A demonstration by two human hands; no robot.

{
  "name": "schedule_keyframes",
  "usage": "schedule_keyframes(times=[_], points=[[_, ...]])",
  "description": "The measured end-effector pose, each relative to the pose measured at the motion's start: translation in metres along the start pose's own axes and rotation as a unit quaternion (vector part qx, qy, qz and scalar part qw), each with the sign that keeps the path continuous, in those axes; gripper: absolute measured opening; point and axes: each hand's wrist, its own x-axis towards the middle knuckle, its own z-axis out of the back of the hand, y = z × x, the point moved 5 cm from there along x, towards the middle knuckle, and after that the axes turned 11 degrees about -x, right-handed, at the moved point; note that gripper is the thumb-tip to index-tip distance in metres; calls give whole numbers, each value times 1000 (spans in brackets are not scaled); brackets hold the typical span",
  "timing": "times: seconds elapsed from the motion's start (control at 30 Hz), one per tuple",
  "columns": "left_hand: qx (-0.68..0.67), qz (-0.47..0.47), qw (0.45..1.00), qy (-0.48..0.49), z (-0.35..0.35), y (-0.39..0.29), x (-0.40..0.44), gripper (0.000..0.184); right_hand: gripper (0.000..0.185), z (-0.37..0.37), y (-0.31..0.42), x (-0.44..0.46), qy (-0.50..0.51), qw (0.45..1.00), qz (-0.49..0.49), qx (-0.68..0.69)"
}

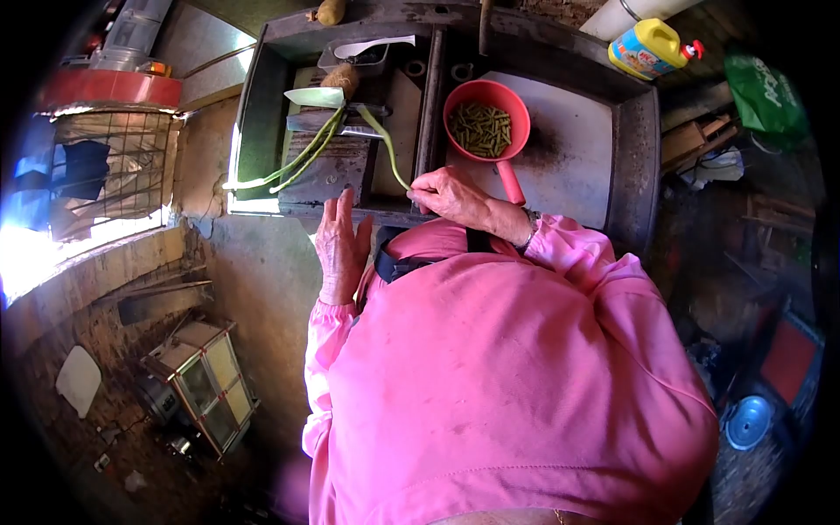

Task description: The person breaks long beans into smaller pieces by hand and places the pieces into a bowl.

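Note:
My right hand [459, 194] pinches the near end of a long green bean [387, 144] at the front edge of the sink. The bean runs up and away to the left. My left hand [341, 247] is raised in front of the sink, fingers stretched out, with nothing in it. More long beans [312, 156] hang toward the left side of the basin. By their far ends lies a kitchen knife [313, 97], next to a brown, fibrous scrubber-like thing [342, 80]. A red dipper [508, 181] holds many short pieces of cut bean [481, 129].
A clear plastic tub [367, 59] with a white spoon [374, 44] stands at the back left. A yellow detergent bottle [646, 50] is beyond the right basin. The divider [429, 105] separates the two basins. A small glass-paned cabinet [210, 382] stands lower left.

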Motion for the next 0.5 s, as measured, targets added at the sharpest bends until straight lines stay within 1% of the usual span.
schedule_keyframes(times=[0.1,0.2,0.23,0.33,0.37,0.5], points=[[26,-64,996,-52,4,-16,7,53,24,4,14,-3,2,1000,10,0],[130,-87,987,-34,2,-24,14,56,24,5,30,-6,11,1000,16,18],[136,-90,986,-38,2,-24,17,49,25,6,36,-8,13,999,20,26],[123,-51,989,72,-13,7,21,27,25,7,45,-10,16,998,23,47],[84,-82,993,30,-12,11,18,10,25,7,43,-10,12,998,24,49],[66,-77,995,4,-5,10,13,9,21,4,33,-12,10,1000,23,17]])
